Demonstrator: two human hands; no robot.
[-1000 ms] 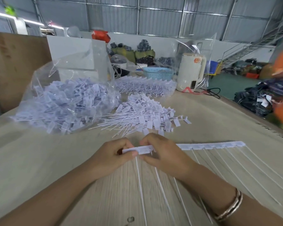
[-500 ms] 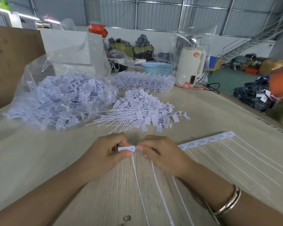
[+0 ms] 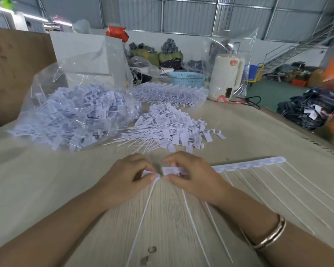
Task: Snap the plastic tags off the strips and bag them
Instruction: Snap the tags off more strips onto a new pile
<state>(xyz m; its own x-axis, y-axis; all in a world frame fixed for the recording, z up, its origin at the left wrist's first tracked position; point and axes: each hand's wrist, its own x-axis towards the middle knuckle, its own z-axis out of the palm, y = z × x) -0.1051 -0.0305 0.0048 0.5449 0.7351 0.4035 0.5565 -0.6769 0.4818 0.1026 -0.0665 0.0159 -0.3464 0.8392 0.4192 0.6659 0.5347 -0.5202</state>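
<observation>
Head view: at lower centre, the left hand (image 3: 126, 177) pinches a single tag (image 3: 150, 173), its tail trailing toward the bottom edge. The right hand (image 3: 193, 176) pinches the strip (image 3: 247, 165) running right across the worktop (image 3: 37, 180). Upper left, a clear bag (image 3: 71, 112) holds loose tags.

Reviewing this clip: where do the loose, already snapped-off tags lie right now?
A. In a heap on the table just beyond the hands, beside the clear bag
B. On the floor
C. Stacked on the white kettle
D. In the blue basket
A: the loose tags lie in a heap on the bare table, beyond the left hand and right hand, to the right of the filled clear bag.
</observation>
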